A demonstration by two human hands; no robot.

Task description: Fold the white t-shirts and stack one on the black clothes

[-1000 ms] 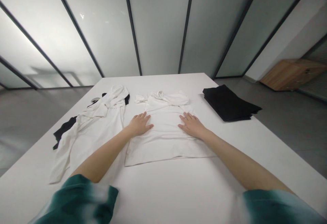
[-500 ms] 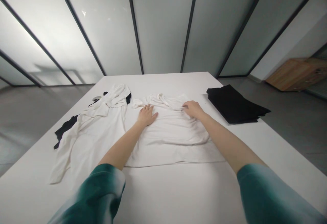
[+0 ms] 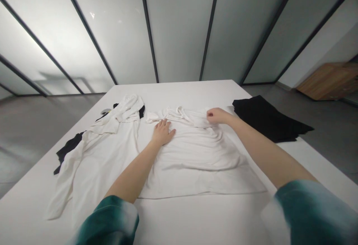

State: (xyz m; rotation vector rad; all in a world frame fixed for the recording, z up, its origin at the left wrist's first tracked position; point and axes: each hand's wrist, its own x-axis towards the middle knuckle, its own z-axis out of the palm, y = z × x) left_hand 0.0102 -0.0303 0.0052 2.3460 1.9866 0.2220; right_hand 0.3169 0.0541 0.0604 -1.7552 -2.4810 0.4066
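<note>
A white long garment, which looks like a shirt point(image 3: 195, 151), lies flat with creases across its body and a bunched far edge. My left hand point(image 3: 163, 133) rests on its far left part, palm down and fingers spread. At its far right corner my right hand point(image 3: 219, 116) is closed, fingers curled on the fabric; the fingertips are hidden. Left of it lies a second white garment point(image 3: 103, 163), with a hood-like bunched top and a long sleeve stretched toward me.
A stack of black cloth point(image 3: 268, 120) lies at the table's right edge. Black fabric point(image 3: 68, 148) shows from under the left garment, beside a small round grey object point(image 3: 105, 111). The white table point(image 3: 195, 219) faces a frosted glass wall point(image 3: 179, 28). A wooden piece point(image 3: 327, 81) stands at the far right.
My right hand has moved slightly right, its fingers now more curled, and the shirt's right side is drawn rightward. My left hand stays flat on the shirt. The view has shifted slightly.
</note>
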